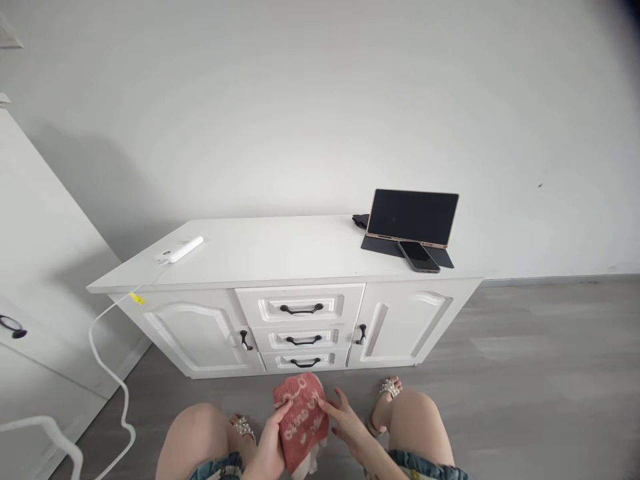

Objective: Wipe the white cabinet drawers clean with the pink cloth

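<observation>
A red cloth [303, 427] with white markings and a paler underside hangs folded between my knees, in front of the drawers. My left hand [273, 440] grips its left side, thumb lying on top and the other fingers hidden beneath. At the cloth's right edge is my right hand [347, 423], one fingertip touching the printed face while its other visible fingers are spread apart. The cloth's white lower part dangles below.
Before me stands a white cabinet [280, 250] with black-handled drawers. On it are a propped tablet [414, 217], a phone [419, 257], a dark folded item [360, 221] and a white power bank [185, 249]. A white cable [123, 393] hangs at left.
</observation>
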A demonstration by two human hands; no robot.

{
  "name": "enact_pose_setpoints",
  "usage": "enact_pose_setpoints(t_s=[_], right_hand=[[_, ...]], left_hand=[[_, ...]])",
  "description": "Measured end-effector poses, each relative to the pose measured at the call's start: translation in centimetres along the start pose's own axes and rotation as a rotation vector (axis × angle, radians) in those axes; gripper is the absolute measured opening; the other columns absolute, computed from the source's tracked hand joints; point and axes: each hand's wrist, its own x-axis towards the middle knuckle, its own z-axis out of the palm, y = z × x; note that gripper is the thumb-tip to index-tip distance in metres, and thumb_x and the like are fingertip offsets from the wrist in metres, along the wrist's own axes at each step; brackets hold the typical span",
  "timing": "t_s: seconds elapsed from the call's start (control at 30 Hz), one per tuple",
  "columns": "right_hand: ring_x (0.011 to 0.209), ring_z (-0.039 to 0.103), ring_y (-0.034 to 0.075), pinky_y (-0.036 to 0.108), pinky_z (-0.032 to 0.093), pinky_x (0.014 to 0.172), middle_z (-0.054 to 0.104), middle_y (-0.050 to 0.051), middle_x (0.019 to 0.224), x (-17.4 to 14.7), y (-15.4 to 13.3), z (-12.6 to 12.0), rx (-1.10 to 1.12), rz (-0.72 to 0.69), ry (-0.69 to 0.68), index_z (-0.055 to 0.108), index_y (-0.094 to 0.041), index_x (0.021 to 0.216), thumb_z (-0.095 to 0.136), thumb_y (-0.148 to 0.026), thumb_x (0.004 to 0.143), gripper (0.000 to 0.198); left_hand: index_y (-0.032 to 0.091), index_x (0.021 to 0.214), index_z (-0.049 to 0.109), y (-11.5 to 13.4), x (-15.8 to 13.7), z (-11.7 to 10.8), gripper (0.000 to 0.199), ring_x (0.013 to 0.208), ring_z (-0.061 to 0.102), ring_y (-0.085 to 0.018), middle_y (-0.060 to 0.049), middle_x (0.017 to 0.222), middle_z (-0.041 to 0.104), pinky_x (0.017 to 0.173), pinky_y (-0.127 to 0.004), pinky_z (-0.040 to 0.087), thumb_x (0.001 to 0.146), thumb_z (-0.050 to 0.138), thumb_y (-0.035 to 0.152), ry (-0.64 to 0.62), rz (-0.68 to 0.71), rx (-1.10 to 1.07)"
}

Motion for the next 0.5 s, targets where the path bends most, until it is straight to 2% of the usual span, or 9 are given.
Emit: enact_pose_setpoints(t_s=[0.07, 0.13, 0.2, 0.33, 0.4, 0.5], right_hand=[[0.096, 0.065, 0.025, 0.039, 0.047, 0.085, 0.071, 0.011, 0.102, -0.8, -2.3, 0.1, 0.017, 0.028, -0.255, 0.060, -0.018, 0.110, 0.084, -0.040, 0.054, 0.065], [0.094, 0.067, 0.025, 0.040, 0.046, 0.090, 0.073, 0.012, 0.096, -1.4, -4.1, 0.1, 0.025, 0.086, -0.503, 0.065, -0.012, 0.105, 0.081, -0.034, 0.061, 0.052], [0.090, 0.068, 0.024, 0.040, 0.046, 0.091, 0.074, 0.012, 0.092, -1.5, -5.2, -0.2, -0.002, 0.133, -0.572, 0.068, -0.009, 0.099, 0.080, -0.026, 0.062, 0.042], [0.089, 0.069, 0.024, 0.039, 0.048, 0.090, 0.074, 0.014, 0.094, -0.5, -5.9, -1.3, 0.043, 0.062, -0.440, 0.069, -0.009, 0.096, 0.079, -0.028, 0.063, 0.039], [0.086, 0.069, 0.024, 0.038, 0.049, 0.087, 0.074, 0.013, 0.091, 0.5, -5.5, -1.7, 0.078, -0.013, -0.316, 0.070, -0.011, 0.091, 0.080, -0.032, 0.060, 0.039], [0.073, 0.068, 0.023, 0.035, 0.050, 0.077, 0.074, 0.009, 0.078, 2.6, -4.2, -2.1, 0.023, -0.157, -0.088, 0.069, -0.012, 0.077, 0.085, -0.036, 0.047, 0.041]], left_hand=[[0.012, 0.112, 0.063, 0.9, -0.6, 1.2, 0.042, 0.102, 0.067, -0.034, -0.015, 0.094, 0.077, 0.096, -0.050, 0.047, 0.075, 0.065, 0.033, -0.048, -0.041, 0.034], [0.011, 0.107, 0.064, 1.6, -0.8, 2.4, 0.039, 0.101, 0.067, -0.034, -0.015, 0.093, 0.077, 0.096, -0.048, 0.047, 0.075, 0.065, 0.034, -0.084, -0.074, 0.076], [0.010, 0.101, 0.066, 2.1, -0.3, 3.4, 0.036, 0.098, 0.069, -0.033, -0.016, 0.090, 0.077, 0.095, -0.046, 0.047, 0.074, 0.067, 0.034, -0.090, -0.092, 0.158], [0.013, 0.096, 0.067, 3.0, 2.4, 4.5, 0.029, 0.091, 0.070, -0.029, -0.014, 0.094, 0.076, 0.089, -0.038, 0.049, 0.071, 0.072, 0.028, -0.019, 0.103, 0.358], [0.014, 0.090, 0.066, 3.9, 4.6, 4.7, 0.024, 0.082, 0.070, -0.024, -0.011, 0.087, 0.074, 0.082, -0.034, 0.049, 0.071, 0.073, 0.026, 0.090, 0.184, 0.352], [0.015, 0.080, 0.061, 5.7, 8.2, 4.9, 0.013, 0.070, 0.067, -0.018, -0.007, 0.072, 0.068, 0.074, -0.029, 0.050, 0.073, 0.070, 0.021, 0.272, 0.212, 0.259]])
